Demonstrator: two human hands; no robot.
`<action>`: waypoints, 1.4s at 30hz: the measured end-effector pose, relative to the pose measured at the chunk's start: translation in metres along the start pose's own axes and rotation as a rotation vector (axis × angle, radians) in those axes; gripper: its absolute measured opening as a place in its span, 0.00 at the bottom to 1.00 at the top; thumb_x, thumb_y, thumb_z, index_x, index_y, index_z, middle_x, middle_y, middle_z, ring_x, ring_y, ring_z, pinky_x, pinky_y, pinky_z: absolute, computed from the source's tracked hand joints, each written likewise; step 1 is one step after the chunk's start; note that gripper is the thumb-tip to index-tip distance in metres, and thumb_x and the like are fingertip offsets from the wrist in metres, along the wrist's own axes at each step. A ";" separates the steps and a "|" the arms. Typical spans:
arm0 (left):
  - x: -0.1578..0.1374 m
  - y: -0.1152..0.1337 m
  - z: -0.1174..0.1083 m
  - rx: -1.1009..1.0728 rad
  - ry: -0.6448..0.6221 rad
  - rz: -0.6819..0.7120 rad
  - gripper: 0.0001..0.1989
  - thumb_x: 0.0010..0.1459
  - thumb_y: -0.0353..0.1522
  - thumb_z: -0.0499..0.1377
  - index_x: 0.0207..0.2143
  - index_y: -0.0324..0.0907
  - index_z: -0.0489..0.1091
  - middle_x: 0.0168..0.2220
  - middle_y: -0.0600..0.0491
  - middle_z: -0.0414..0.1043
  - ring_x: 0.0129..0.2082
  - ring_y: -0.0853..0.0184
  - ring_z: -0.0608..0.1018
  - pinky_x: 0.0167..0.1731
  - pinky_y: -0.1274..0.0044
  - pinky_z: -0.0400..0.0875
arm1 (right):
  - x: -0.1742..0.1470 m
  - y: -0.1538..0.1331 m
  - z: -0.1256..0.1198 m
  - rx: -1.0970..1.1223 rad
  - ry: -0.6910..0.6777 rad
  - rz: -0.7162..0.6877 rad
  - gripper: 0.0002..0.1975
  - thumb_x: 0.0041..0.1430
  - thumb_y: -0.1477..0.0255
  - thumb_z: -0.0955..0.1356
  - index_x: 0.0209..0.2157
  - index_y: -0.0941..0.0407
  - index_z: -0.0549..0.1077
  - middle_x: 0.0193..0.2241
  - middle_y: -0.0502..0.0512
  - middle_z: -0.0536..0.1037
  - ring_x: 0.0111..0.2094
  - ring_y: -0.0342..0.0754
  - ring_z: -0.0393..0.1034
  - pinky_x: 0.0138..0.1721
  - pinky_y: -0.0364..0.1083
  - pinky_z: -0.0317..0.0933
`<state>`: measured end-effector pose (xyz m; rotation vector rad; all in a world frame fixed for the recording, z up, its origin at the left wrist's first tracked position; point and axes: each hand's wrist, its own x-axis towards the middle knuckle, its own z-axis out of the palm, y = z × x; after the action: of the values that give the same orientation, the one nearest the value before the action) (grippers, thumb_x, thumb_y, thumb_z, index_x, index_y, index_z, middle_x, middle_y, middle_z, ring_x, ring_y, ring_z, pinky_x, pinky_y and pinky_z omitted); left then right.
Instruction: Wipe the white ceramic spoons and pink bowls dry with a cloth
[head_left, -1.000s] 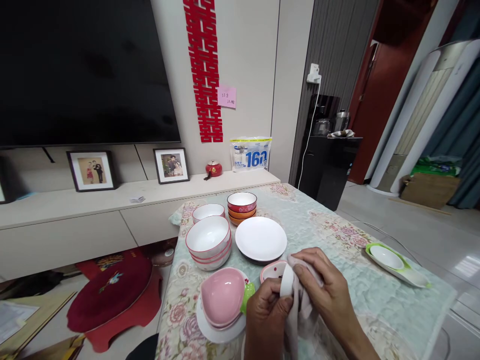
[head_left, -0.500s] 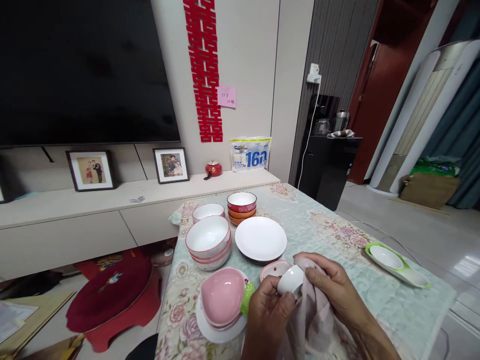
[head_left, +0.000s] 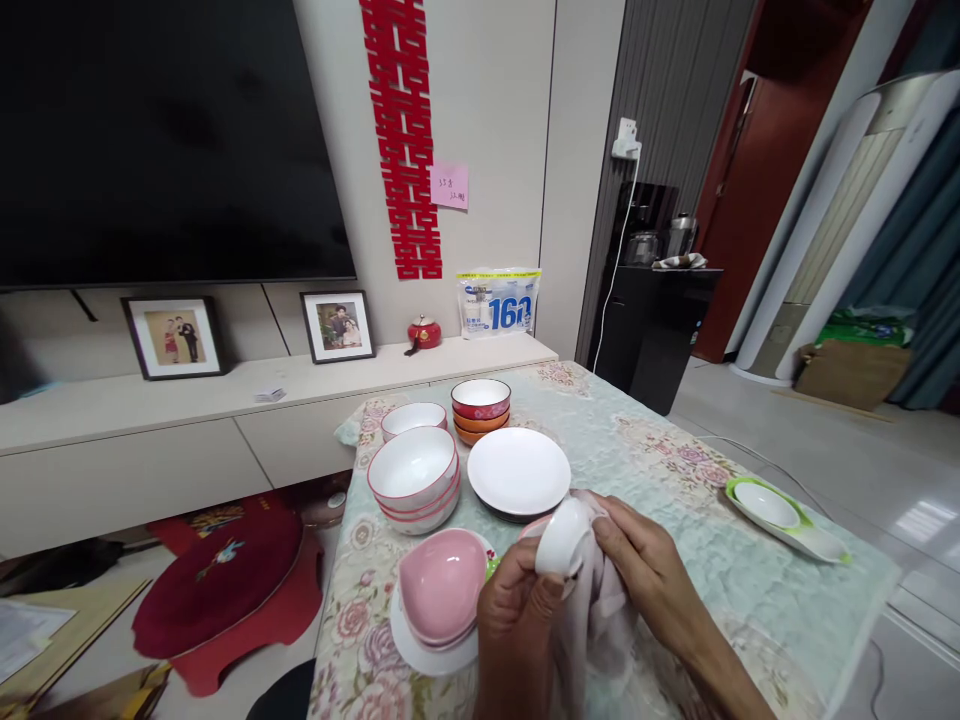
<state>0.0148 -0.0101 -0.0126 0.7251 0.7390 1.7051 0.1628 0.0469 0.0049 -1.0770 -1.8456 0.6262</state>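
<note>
A small white bowl (head_left: 559,540) is pinched at its rim by my left hand (head_left: 517,600), raised above the near part of the table. My right hand (head_left: 645,560) grips a pale pinkish-grey cloth (head_left: 596,610) and presses it against the bowl; the cloth's lower end hangs down. Just behind the small bowl, a pink-rimmed dish (head_left: 534,527) is mostly hidden. To the left, a pink peach-shaped bowl (head_left: 444,585) rests on a white plate (head_left: 420,660). Beyond my hands sits a white plate (head_left: 519,470) on top of a darker one.
White bowls with pink rims (head_left: 415,470) are stacked at the left table edge, beside red and orange bowls (head_left: 481,400). A green-edged dish (head_left: 817,540) lies at the right on the floral tablecloth (head_left: 600,430). A red stool (head_left: 225,580) stands left of the table.
Both hands have shifted slightly left and up with the bowl and cloth. The bowl has turned, showing more of its rounded side, and now covers more of the pink-rimmed dish.
</note>
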 end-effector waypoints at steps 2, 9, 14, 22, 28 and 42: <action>0.000 0.003 -0.001 0.019 0.051 0.008 0.12 0.49 0.40 0.72 0.31 0.42 0.81 0.34 0.50 0.80 0.34 0.63 0.78 0.35 0.77 0.73 | 0.002 0.006 -0.006 -0.065 0.044 0.025 0.20 0.70 0.60 0.62 0.54 0.53 0.77 0.47 0.57 0.80 0.48 0.53 0.75 0.50 0.49 0.67; 0.003 0.008 0.001 0.033 0.142 0.075 0.10 0.50 0.38 0.72 0.31 0.42 0.80 0.32 0.52 0.80 0.36 0.63 0.79 0.40 0.75 0.74 | 0.004 0.017 -0.012 -0.228 -0.046 0.098 0.20 0.70 0.60 0.62 0.55 0.53 0.76 0.46 0.59 0.81 0.48 0.56 0.75 0.49 0.54 0.68; 0.003 0.002 -0.007 0.365 0.050 0.126 0.09 0.58 0.38 0.65 0.37 0.41 0.80 0.32 0.52 0.78 0.27 0.67 0.75 0.29 0.78 0.71 | 0.002 0.010 -0.010 -0.269 -0.259 -0.006 0.19 0.69 0.62 0.64 0.58 0.49 0.73 0.54 0.57 0.78 0.54 0.58 0.72 0.54 0.57 0.66; 0.002 0.000 -0.013 0.754 -0.264 0.361 0.12 0.66 0.31 0.54 0.45 0.46 0.77 0.42 0.48 0.79 0.42 0.59 0.79 0.45 0.69 0.73 | -0.004 -0.026 -0.036 -0.213 -0.275 -0.306 0.15 0.73 0.69 0.61 0.56 0.49 0.72 0.48 0.57 0.78 0.49 0.53 0.68 0.49 0.52 0.65; 0.007 -0.009 -0.021 0.808 -0.307 0.408 0.17 0.65 0.29 0.57 0.55 0.49 0.71 0.54 0.48 0.75 0.56 0.57 0.75 0.56 0.65 0.69 | -0.011 -0.028 -0.045 -0.315 -0.343 -0.258 0.12 0.72 0.68 0.63 0.37 0.54 0.77 0.32 0.53 0.78 0.37 0.49 0.67 0.41 0.50 0.62; 0.008 -0.007 -0.022 0.768 -0.042 0.470 0.10 0.62 0.31 0.59 0.44 0.44 0.78 0.45 0.44 0.80 0.47 0.55 0.81 0.46 0.65 0.78 | -0.022 0.144 -0.169 -1.010 0.298 0.223 0.24 0.69 0.61 0.57 0.35 0.57 0.80 0.32 0.63 0.79 0.34 0.57 0.73 0.31 0.49 0.60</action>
<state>-0.0002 -0.0031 -0.0304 1.5542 1.2911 1.7942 0.3767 0.0980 -0.0328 -1.9063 -1.7734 -0.4244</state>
